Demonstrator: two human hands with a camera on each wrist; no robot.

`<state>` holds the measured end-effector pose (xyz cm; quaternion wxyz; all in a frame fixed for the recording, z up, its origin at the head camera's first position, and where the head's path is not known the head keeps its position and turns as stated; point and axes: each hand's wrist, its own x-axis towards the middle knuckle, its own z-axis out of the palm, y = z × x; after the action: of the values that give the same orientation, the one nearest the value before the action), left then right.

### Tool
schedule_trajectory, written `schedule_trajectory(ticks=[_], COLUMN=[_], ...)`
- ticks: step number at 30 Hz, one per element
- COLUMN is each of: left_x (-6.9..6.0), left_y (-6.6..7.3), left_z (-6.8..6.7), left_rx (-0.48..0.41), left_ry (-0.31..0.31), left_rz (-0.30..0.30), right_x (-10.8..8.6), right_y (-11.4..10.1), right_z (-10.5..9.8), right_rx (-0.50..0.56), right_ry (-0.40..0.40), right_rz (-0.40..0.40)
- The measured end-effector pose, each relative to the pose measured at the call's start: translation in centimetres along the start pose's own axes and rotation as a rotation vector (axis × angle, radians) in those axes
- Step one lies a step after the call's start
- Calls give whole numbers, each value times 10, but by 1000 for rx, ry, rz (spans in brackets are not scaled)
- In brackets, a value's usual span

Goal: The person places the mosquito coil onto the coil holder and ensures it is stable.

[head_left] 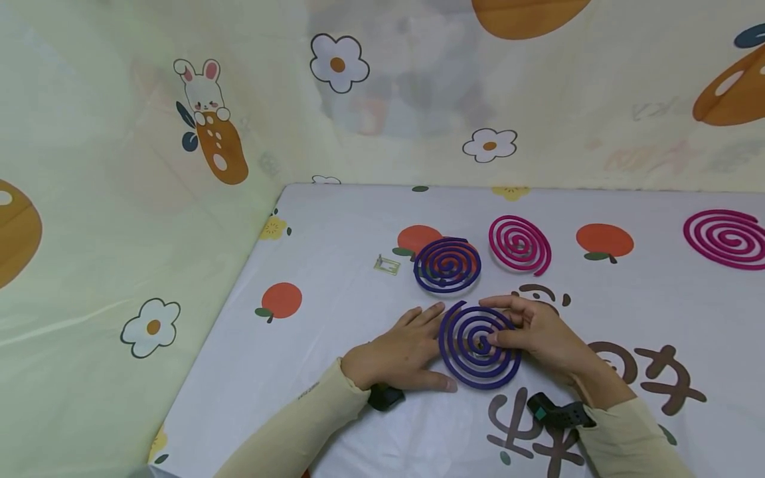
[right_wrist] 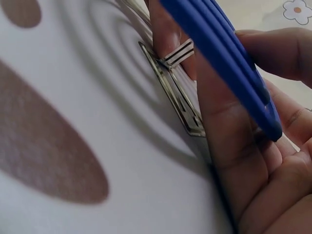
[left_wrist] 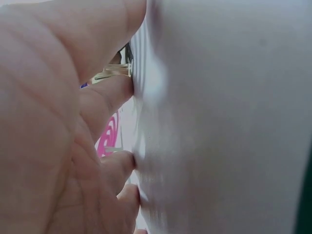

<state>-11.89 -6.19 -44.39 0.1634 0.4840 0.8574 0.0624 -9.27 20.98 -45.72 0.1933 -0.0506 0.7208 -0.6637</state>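
Observation:
A dark blue spiral coil (head_left: 480, 347) is pinched by my right hand (head_left: 546, 335), thumb on its top near the centre and fingers beneath. The right wrist view shows the coil (right_wrist: 229, 58) raised above the table at a tilt, with a small metal stand (right_wrist: 178, 97) under it, beside the fingers (right_wrist: 234, 141). My left hand (head_left: 400, 352) lies palm down on the table, its fingers spread, against the coil's left side. The left wrist view shows its fingertips (left_wrist: 124, 163) touching the tabletop.
Behind the hands lie another blue coil (head_left: 447, 265) and a pink coil (head_left: 520, 244). A second pink coil (head_left: 726, 239) is at the far right. A small metal stand (head_left: 387, 265) sits left of the rear blue coil. Patterned sheets (head_left: 406, 153) rise behind and at the left.

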Motion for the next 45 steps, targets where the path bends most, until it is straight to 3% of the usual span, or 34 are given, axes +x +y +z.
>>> schedule_trajectory(ticks=[11, 21, 45], left_x=[1, 1, 1], left_y=[-1, -1, 0], left_z=[3, 2, 1], left_rx=[-9, -21, -31], left_ry=[-7, -15, -27], left_rz=[-11, -4, -20], right_x=[-1, 0, -1], right_y=[-4, -5, -5], right_z=[4, 5, 4], right_rx=[75, 50, 35], right_ry=[44, 75, 50], right_rz=[36, 60, 61])
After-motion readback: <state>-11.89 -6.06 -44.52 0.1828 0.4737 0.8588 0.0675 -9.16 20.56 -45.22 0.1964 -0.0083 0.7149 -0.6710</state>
